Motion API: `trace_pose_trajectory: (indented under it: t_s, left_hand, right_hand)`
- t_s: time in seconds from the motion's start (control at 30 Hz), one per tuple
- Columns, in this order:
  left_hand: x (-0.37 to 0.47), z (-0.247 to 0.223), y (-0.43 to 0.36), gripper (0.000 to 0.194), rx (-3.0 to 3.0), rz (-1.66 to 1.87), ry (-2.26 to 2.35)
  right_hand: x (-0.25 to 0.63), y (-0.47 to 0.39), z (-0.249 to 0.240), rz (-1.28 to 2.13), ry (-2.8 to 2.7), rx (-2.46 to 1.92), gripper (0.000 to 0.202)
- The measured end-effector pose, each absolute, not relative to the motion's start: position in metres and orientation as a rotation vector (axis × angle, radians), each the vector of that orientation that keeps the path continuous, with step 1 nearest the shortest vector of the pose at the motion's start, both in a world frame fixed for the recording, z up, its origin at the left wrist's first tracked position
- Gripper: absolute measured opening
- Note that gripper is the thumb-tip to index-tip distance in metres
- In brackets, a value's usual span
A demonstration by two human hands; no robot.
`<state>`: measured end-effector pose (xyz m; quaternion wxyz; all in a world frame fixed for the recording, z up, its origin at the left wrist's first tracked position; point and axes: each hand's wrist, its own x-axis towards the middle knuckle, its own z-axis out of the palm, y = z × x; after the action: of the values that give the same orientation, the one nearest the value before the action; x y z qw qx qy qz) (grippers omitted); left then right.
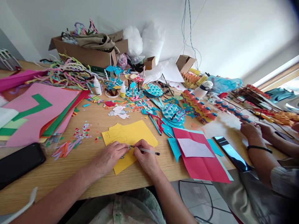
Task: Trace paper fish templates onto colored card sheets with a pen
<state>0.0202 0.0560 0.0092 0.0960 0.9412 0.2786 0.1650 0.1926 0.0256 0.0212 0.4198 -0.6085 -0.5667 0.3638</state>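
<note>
My right hand (147, 158) is closed around a pen (149, 151), its tip down at the yellow paper (140, 130). Opposite it, my left hand (108, 156) presses a small grey-white piece (129, 147) against that paper with its fingertips. Most of this piece is hidden under the fingers, so its shape cannot be made out. Fish outlines (114, 133) are drawn in dark line on the upper left of the yellow sheet. White fish cut-outs (119, 112) lie just beyond the sheet.
Coloured paper sheets (58, 96) and a black phone (22, 163) lie left. Glue bottles (97, 86), paper scraps (81, 133) and blue honeycomb-paper fish (173, 113) spread behind. Red paper (198, 168) and another phone (231, 154) lie right, near another person's hands (253, 130).
</note>
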Motion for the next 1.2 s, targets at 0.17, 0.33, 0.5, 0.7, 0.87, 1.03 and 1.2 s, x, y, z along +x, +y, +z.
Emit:
trace_pose_trajectory:
  t_s: [0.17,0.33,0.5,0.7,0.87,1.03,1.2]
  left_hand:
    - [0.0198,0.0079,0.0560,0.026,2.816,0.517,0.803]
    - [0.0202,0.0067,0.0563,0.025,2.806,0.523,0.822]
    - [0.0207,0.0093,0.0550,0.024,2.792,0.501,0.841]
    - [0.0198,0.0116,0.0525,0.024,2.771,0.466,0.856]
    - [0.0197,0.0126,0.0508,0.024,2.774,0.467,0.870]
    - [0.0199,0.0135,0.0499,0.024,2.770,0.458,0.877]
    - [0.0197,0.0121,0.0498,0.025,2.786,0.466,0.895]
  right_hand:
    - [0.1911,0.0266,0.0209,0.893,-1.421,-1.518,0.006]
    - [0.1890,0.0286,0.0195,0.880,-1.417,-1.504,0.006]
    - [0.1869,0.0304,0.0195,0.899,-1.409,-1.491,0.006]
    - [0.1874,0.0320,0.0211,0.943,-1.420,-1.496,0.006]
    - [0.1885,0.0318,0.0210,0.959,-1.384,-1.482,0.006]
    - [0.1889,0.0306,0.0191,0.960,-1.299,-1.468,0.006]
    - [0.1879,0.0310,0.0191,0.916,-1.354,-1.505,0.006]
